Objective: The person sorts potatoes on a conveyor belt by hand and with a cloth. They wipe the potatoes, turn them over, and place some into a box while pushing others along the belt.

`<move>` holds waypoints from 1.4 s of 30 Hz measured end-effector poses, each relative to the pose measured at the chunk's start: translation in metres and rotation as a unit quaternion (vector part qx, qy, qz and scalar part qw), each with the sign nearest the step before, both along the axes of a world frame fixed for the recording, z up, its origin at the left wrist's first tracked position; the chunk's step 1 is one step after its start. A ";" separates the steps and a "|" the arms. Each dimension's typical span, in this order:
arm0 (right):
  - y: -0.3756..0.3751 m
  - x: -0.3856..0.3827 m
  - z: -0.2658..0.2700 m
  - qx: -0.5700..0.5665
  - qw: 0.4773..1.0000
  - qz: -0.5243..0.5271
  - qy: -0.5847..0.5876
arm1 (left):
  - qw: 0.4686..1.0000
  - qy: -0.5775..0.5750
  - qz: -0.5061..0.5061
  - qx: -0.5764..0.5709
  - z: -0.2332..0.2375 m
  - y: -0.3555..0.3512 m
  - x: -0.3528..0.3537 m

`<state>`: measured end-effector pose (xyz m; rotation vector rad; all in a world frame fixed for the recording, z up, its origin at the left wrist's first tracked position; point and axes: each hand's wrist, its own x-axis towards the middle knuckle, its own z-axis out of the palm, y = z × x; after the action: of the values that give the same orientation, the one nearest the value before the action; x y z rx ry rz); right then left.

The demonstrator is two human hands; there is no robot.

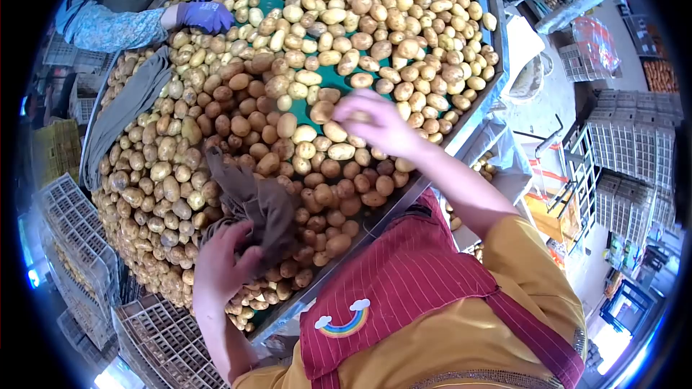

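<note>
Potatoes cover the sorting table in a thick heap, some pale and clean, others browner. My left hand is closed on a crumpled grey-brown cloth that lies over the potatoes at the near side. Over the middle of the table reaches my right hand, smeared by motion, its fingers curled beside a brown potato. Whether a potato is inside those fingers is not clear. Patches of green table surface show between the potatoes there.
Across the table at upper left, a co-worker's purple-gloved hands are at the potatoes. A long grey cloth lies along the left edge. Plastic crates stand at lower left, and more stacked crates at right. The metal table rim borders the heap.
</note>
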<state>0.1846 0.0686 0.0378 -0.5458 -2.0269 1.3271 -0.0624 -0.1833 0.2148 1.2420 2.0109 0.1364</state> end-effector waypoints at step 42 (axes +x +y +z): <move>-0.035 0.174 0.007 -0.531 0.837 -0.092 0.099 | 0.889 0.224 -0.295 0.268 -0.184 0.236 0.156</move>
<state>0.3586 0.0336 0.0448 -0.9807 -0.8742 2.2050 0.0935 0.0523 0.0311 2.3739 1.9140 0.1155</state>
